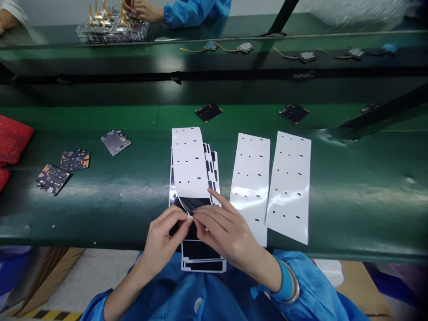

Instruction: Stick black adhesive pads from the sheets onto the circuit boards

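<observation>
Left hand (165,238): pinching a white sheet (190,162) at its curled near edge
Right hand (232,234): fingertips at that edge; grip cannot be told
White sheet: just beyond both hands, over patterned sheets (202,249)
Loose sheets (250,171): two, right of it
Boards (75,159): three, left of the left hand

Red bag (15,140), chopped by the frame at the counter's (368,200) left side! Far right, a dark piece (370,107) beside the slanting post (394,107), too small to read! Right hand (225,229) partly masks the black-and-white sheets (203,250)!
</observation>
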Available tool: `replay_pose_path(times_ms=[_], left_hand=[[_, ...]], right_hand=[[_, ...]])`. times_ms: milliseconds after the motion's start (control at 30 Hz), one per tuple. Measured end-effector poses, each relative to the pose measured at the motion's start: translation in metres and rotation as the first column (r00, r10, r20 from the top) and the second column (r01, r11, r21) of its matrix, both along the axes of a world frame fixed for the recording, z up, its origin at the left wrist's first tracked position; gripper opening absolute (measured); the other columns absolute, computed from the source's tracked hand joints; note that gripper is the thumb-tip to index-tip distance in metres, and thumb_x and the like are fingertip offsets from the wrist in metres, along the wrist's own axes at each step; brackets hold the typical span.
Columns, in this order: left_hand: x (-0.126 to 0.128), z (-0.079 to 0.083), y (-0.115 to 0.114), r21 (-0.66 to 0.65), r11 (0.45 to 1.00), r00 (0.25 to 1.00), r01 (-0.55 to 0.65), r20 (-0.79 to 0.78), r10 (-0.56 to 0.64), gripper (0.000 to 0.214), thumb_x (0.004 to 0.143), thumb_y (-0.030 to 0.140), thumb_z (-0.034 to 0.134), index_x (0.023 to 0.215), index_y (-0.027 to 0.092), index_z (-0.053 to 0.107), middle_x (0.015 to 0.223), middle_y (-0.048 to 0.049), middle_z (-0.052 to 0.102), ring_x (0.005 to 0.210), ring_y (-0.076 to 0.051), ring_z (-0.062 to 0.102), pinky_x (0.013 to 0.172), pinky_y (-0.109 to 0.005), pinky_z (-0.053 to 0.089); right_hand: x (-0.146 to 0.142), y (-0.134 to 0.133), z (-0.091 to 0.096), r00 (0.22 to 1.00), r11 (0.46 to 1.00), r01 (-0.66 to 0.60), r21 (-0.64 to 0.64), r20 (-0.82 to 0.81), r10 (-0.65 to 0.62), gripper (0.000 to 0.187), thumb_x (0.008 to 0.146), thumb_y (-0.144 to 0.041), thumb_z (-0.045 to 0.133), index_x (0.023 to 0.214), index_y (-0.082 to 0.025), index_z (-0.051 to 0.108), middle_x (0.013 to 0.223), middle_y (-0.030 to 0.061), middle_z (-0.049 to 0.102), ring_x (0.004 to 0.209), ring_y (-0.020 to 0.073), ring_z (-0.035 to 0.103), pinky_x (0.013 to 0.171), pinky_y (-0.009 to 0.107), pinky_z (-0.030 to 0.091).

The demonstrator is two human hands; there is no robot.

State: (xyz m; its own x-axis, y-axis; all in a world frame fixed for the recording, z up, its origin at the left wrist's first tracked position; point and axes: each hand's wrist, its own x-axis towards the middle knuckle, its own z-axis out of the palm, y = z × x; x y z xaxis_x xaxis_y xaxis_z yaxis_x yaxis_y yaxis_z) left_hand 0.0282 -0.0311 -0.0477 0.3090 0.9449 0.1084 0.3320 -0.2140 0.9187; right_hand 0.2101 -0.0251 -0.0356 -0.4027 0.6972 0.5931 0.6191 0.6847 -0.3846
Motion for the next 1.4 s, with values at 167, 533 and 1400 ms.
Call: replay_pose_path(times_ms=[167, 533, 1400], left_hand=[[-0.006, 0.0, -0.002, -0.158, 0.987, 0.997, -0.018, 0.069, 0.029, 0.023, 0.096, 0.024, 0.058, 0.073, 0.018, 0.056, 0.073, 0.0024, 0.052, 0.067, -0.009, 0.051, 0.062, -0.019, 0.041], [-0.018, -0.02, -0.023, 0.376, 0.911, 0.731, -0.171, -0.571, 0.373, 0.032, 0.09, 0.034, 0.062, 0.116, 0.017, 0.057, 0.109, -0.0114, 0.048, 0.101, -0.027, 0.052, 0.083, -0.045, 0.051], [-0.113, -0.016, 0.168, 0.36, 0.913, 0.494, -0.191, -0.769, 0.407, 0.056, 0.095, 0.045, 0.057, 0.137, 0.009, 0.051, 0.151, -0.0315, 0.04, 0.144, -0.05, 0.035, 0.109, -0.066, 0.036]], right_hand=[[0.016, 0.01, 0.002, 0.976, 0.969, -0.043, -0.242, -0.216, -0.01, 0.013, 0.088, -0.007, 0.061, 0.081, -0.017, 0.065, 0.072, -0.0016, 0.073, 0.062, 0.0112, 0.069, 0.106, 0.048, 0.056], [0.043, 0.014, 0.02, 0.781, 0.841, 0.057, -0.538, -0.501, -0.373, 0.01, 0.087, -0.018, 0.068, 0.084, -0.025, 0.074, 0.084, -0.0004, 0.079, 0.079, 0.0162, 0.076, 0.073, 0.029, 0.065], [0.043, 0.019, 0.012, 0.986, 0.987, 0.158, 0.006, -0.048, -0.158, 0.017, 0.089, -0.007, 0.066, 0.102, -0.017, 0.06, 0.087, 0.0078, 0.068, 0.08, 0.0176, 0.067, 0.068, 0.029, 0.06]])
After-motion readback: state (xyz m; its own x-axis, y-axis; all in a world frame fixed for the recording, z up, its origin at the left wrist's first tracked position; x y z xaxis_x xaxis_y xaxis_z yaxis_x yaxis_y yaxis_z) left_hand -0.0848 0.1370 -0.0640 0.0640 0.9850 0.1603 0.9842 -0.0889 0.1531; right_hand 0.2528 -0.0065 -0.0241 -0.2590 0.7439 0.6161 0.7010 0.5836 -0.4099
